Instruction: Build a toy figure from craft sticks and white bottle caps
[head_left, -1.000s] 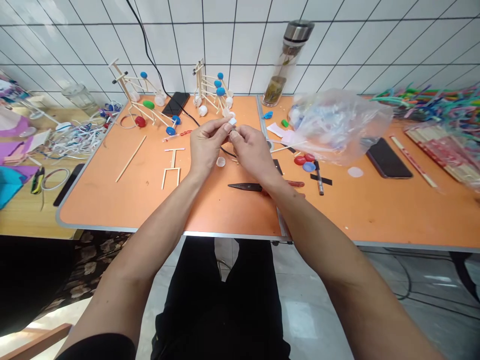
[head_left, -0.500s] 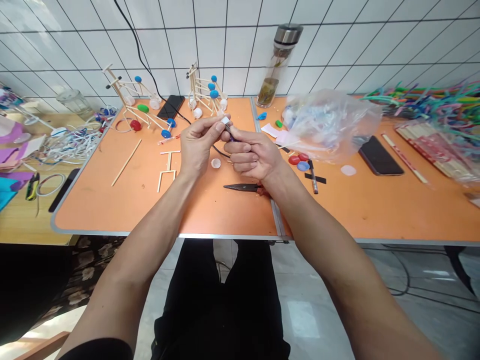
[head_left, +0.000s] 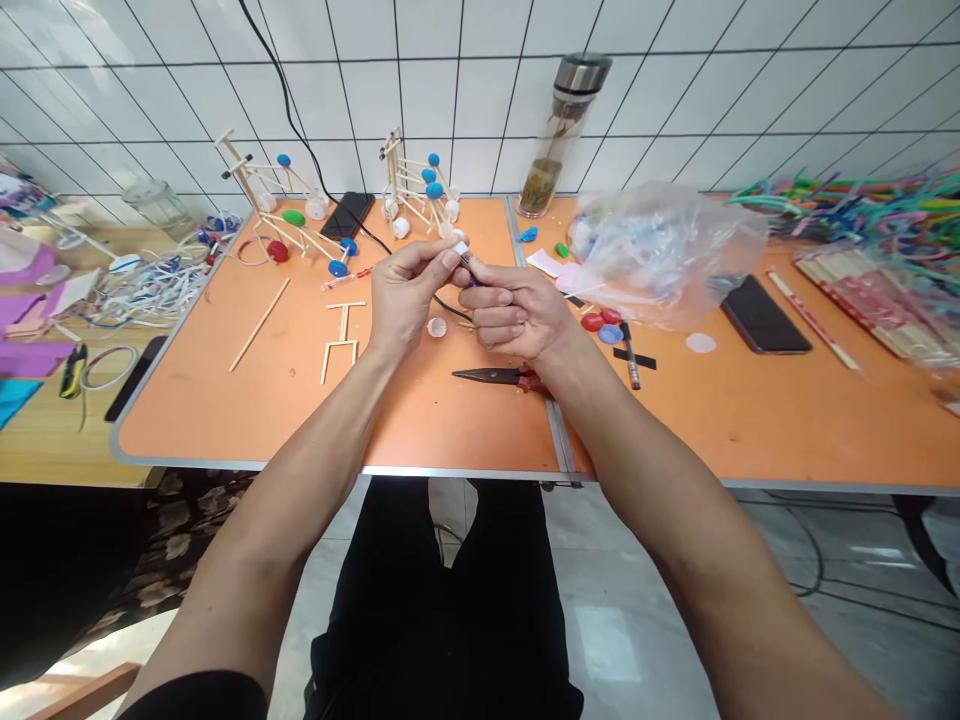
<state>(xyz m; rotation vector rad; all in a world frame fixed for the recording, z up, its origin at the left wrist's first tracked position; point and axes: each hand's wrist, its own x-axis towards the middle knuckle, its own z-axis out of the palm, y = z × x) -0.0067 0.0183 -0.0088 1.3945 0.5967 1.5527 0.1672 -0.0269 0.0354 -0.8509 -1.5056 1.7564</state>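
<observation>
My left hand (head_left: 409, 290) pinches a small white piece (head_left: 462, 248) between thumb and fingertips. Meeting it from the right, my right hand (head_left: 517, 310) is closed round a slim dark tool (head_left: 470, 270), its tip against or close to the white piece; most of the tool is hidden in the fist. Below the hands lie a white bottle cap (head_left: 436, 327) and long-nosed pliers (head_left: 491, 376), whose red handles are partly under my right wrist. Left of my left hand are a small frame of glued sticks (head_left: 343, 343) and a single wooden stick (head_left: 259, 325).
Two stick-built models with coloured caps (head_left: 294, 217) (head_left: 431, 189) stand at the back. A glass tea bottle (head_left: 551, 150) is by the wall. A plastic bag (head_left: 667, 250), phone (head_left: 765, 315), marker (head_left: 630, 355) and packed chopsticks (head_left: 870, 295) lie right. Tangled white cords (head_left: 154, 290) lie left.
The view has shifted slightly, so everything sits a little further right. Both hands keep their hold, and the white piece and dark tool stay together with barely any movement.
</observation>
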